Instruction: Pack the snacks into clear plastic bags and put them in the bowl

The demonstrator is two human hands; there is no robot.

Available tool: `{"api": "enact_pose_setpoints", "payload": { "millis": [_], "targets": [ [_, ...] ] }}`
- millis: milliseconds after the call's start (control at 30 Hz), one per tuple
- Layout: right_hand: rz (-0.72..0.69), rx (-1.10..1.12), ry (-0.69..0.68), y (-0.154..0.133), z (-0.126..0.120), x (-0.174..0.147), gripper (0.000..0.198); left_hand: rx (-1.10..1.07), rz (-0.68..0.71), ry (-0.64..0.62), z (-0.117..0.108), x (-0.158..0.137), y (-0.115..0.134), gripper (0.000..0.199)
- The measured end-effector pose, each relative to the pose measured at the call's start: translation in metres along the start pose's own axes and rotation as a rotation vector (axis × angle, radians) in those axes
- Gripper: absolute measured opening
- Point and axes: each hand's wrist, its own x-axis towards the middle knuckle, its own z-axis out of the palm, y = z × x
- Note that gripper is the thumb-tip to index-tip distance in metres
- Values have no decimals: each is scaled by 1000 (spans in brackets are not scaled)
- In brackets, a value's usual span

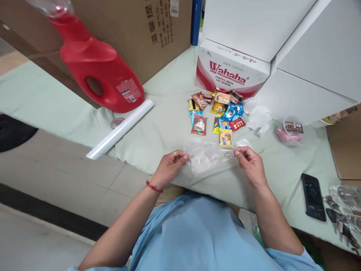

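Note:
A clear plastic bag stretches between my two hands above the near part of the cloth-covered table. My left hand pinches its left side between thumb and fingers. On the other side, my right hand grips the bag's right edge in the same way. Just beyond the bag lies a pile of small wrapped snacks in blue, red, yellow and brown. A yellow snack packet is closest to the bag, with a brown packet to its left. More crumpled clear plastic rests right of the pile.
Left stand a red detergent bottle and a white roll. A Wahaba-style water carton, printed Wahaha, backs the snacks. Rightward are a clear tub holding packets, a phone and keys. The table's front edge borders my body.

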Motion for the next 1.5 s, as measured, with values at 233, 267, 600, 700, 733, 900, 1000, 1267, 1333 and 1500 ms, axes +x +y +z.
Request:
{"api": "enact_pose_setpoints", "payload": {
  "millis": [233,267,600,700,733,900,1000,1267,1333,1500],
  "targets": [
    [-257,117,171,-7,-16,-17,10,-49,153,179,-33,24,13,38],
    [-308,86,131,-8,-19,-17,6,-64,151,184,-36,27,12,38],
    [-420,-376,-240,22,-29,-19,21,-170,-94,371,-45,11,-4,56],
    [-445,-389,-258,29,-27,-21,21,-42,-50,408,-37,16,1,54],
    [-458,-399,-265,29,-27,-21,21,51,-24,431,-34,19,4,51],
    [-438,-516,-419,9,-41,-24,28,486,202,439,-12,30,9,40],
    [-355,-526,-429,-19,-53,-24,41,634,267,353,4,26,0,45],
    [-425,-640,-204,-38,19,34,33,746,312,229,17,21,-26,9],
    [-396,-676,-228,-23,53,51,51,649,339,213,15,20,-25,4],
    [-216,-528,-376,1,89,68,32,254,242,205,1,15,-23,12]
  ]
}}
